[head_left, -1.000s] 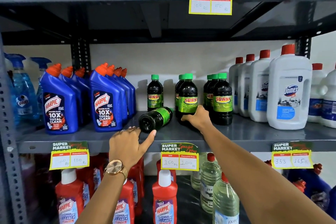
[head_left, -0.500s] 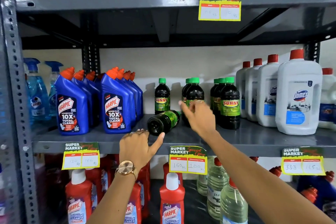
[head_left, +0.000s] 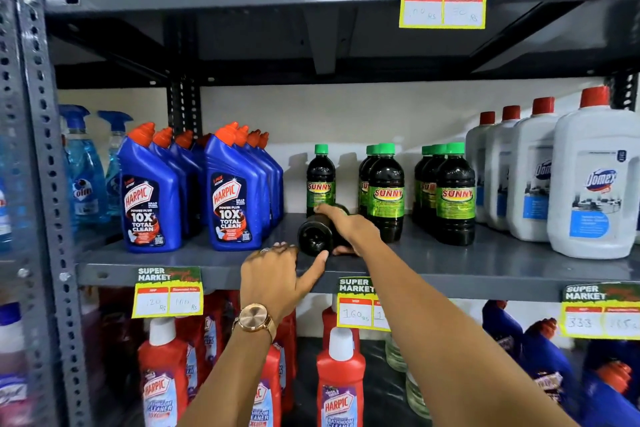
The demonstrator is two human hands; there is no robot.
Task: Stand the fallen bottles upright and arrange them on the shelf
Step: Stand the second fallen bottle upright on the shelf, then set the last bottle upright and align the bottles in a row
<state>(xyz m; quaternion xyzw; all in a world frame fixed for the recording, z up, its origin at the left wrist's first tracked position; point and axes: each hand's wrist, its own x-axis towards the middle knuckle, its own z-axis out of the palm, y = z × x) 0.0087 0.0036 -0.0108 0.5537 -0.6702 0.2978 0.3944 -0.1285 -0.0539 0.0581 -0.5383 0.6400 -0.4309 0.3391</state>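
Note:
A dark Sunny bottle (head_left: 313, 236) lies on its side on the grey middle shelf (head_left: 485, 263), its round base facing me. My right hand (head_left: 349, 227) is wrapped over its body, fingers on top and thumb underneath. My left hand (head_left: 277, 270) rests at the shelf's front edge, fingers apart, its thumb touching the bottle's base. Behind the fallen bottle one Sunny bottle (head_left: 320, 180) stands upright alone. To the right stand a row of two Sunny bottles (head_left: 384, 191) and a row of three Sunny bottles (head_left: 453, 194), all with green caps.
Blue Harpic bottles (head_left: 228, 191) stand left of the fallen bottle, with Colin spray bottles (head_left: 83, 166) further left. White Domex jugs (head_left: 592, 184) fill the right end. Red Harpic bottles (head_left: 341, 381) are on the shelf below. A perforated steel upright (head_left: 38, 149) runs down the left.
My right hand has left the upright Sunny bottles, moved left and closed over the fallen bottle. My left hand has stayed at the bottle's base. The camera has come closer.

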